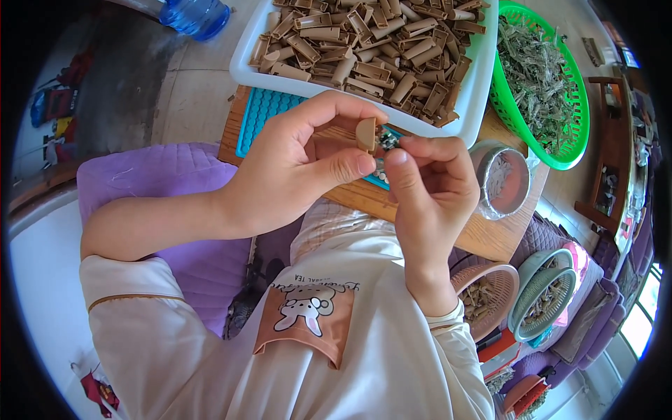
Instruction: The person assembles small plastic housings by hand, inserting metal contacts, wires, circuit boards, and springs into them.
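Observation:
Between the thumb and fingers of my left hand (301, 157) is a tan plastic casing (367, 135), its rounded end turned toward me. My right hand (437, 182) pinches a small dark green and silver part (388, 140), which meets the casing's right side; whether it sits inside cannot be made out. Both hands are raised over the near edge of a wooden table (353, 203). Beneath them lies a blue tray with rows of round pockets (269, 112), partly covered by my left hand. Small pale pieces show under the held parts.
Beyond my hands, a white bin (241, 70) is heaped with tan casings (364, 42). To its right stands a green basket (581, 105) of tangled grey-green parts. A round container (521, 189) sits by my right hand. Farther right are a pink basket (511, 280) and grey-green baskets (521, 318).

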`<state>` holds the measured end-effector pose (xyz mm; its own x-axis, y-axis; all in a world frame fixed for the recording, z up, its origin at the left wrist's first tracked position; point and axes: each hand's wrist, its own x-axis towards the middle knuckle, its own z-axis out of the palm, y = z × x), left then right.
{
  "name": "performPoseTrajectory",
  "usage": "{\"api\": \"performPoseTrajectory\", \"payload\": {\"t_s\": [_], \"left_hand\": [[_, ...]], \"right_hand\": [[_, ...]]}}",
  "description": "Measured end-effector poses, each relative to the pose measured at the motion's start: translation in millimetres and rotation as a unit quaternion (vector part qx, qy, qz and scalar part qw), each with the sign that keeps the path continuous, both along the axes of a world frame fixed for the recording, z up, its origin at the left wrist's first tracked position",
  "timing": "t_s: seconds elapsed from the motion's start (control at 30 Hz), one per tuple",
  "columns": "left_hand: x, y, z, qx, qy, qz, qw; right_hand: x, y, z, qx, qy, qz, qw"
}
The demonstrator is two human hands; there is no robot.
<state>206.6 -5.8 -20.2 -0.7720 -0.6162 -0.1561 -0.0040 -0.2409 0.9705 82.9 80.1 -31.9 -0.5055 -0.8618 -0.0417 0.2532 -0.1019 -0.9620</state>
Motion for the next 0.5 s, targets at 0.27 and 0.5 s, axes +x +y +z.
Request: {"api": "performPoseTrajectory", "payload": {"t_s": [0.27,0.5], "left_hand": [[0.3,-3.9,1.9,-0.009,0.003,-0.017,1.000],[-1.1,-5.7,6.8,-0.005,0.002,-0.043,0.999]], "right_hand": [[11.6,5.6,-12.0,-0.040,0.108,-0.063,0.991],[18.2,4.4,-16.7,-0.101,0.067,-0.113,0.986]]}}
